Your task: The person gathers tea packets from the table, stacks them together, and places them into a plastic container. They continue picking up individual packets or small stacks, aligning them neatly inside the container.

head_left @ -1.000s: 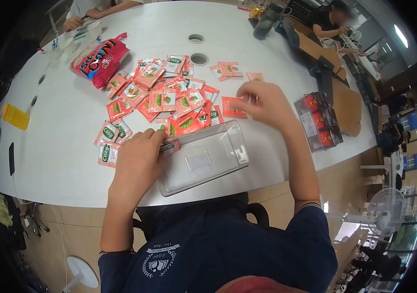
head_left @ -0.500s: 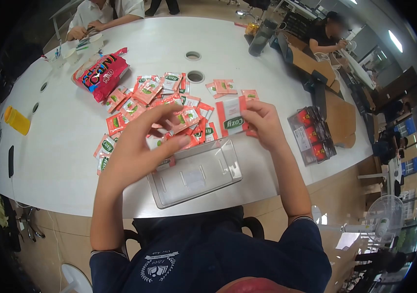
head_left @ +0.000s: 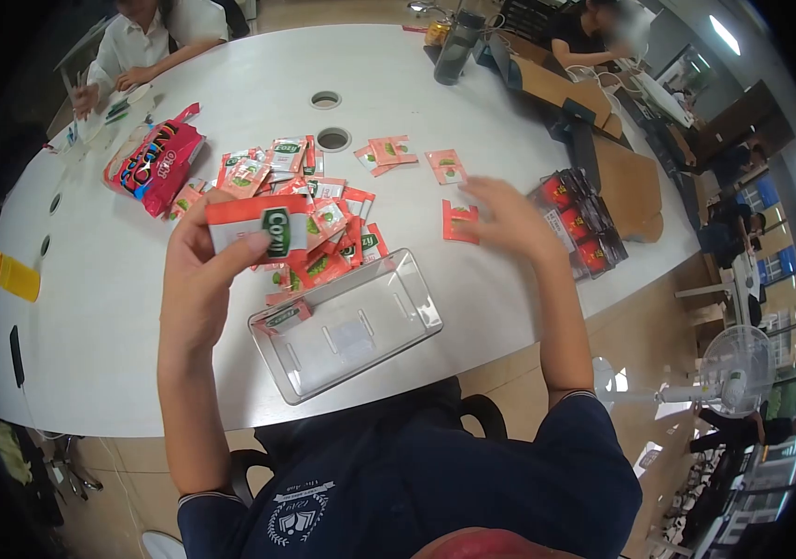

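Note:
Between the thumb and fingers of my left hand [head_left: 200, 270] is a red-and-white Cozy sachet [head_left: 239, 224], held up over the left side of a pile of similar sachets [head_left: 328, 219]. My right hand [head_left: 510, 222] is slightly blurred, its fingers apart, over the right part of the table beside a loose sachet [head_left: 458, 222]. Another sachet [head_left: 445, 167] lies just beyond its fingertips. Below the pile sits a clear plastic box [head_left: 351, 340] with one sachet [head_left: 288, 318] inside at its left end.
A pink snack bag [head_left: 157, 163] and yellow bottle [head_left: 16, 277] are on the left. Dark packs with red labels [head_left: 579, 224], cardboard [head_left: 621, 191] and a grey bottle [head_left: 458, 48] stand right. Two people [head_left: 151, 42] [head_left: 589, 37] sit across the table.
The Cozy sachet has passed from my right hand to my left hand, which has closed on it. My right hand is now open. The view has shifted, moving the table items leftward.

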`<state>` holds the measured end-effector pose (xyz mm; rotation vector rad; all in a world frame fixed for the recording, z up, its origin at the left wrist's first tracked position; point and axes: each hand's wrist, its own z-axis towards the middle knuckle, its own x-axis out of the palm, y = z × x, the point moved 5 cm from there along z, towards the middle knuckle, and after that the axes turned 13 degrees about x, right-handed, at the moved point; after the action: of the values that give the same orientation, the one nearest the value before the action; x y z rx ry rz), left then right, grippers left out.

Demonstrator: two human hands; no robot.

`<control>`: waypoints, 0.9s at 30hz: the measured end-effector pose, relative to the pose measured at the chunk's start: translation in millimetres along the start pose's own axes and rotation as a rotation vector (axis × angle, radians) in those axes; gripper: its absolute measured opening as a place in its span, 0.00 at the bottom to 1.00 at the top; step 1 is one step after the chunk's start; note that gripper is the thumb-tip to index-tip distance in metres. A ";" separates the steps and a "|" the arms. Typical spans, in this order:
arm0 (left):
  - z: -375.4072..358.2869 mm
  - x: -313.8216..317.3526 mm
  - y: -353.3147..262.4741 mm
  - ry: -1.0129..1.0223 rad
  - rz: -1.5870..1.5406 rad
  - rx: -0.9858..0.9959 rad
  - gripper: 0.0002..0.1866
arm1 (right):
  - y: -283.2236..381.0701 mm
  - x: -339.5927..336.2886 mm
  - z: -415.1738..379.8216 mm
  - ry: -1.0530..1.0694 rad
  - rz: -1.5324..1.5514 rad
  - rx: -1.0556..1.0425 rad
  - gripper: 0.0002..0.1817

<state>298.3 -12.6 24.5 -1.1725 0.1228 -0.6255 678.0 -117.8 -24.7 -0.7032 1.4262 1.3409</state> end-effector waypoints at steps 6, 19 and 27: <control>-3.1 -9.7 11.6 -0.169 -0.165 -0.070 0.21 | -10.8 19.0 -22.9 0.140 -0.288 0.052 0.22; 12.2 18.5 22.5 -0.162 -0.186 -0.049 0.17 | 78.6 -22.5 -36.3 0.278 1.476 0.227 0.18; 3.3 44.3 18.2 -0.102 -0.393 -0.127 0.27 | 163.4 6.7 -26.9 0.470 1.467 0.283 0.13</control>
<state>343.3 -28.5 19.8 -1.3625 -0.1614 -0.9103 520.2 -107.4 24.9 0.4388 2.6461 1.9811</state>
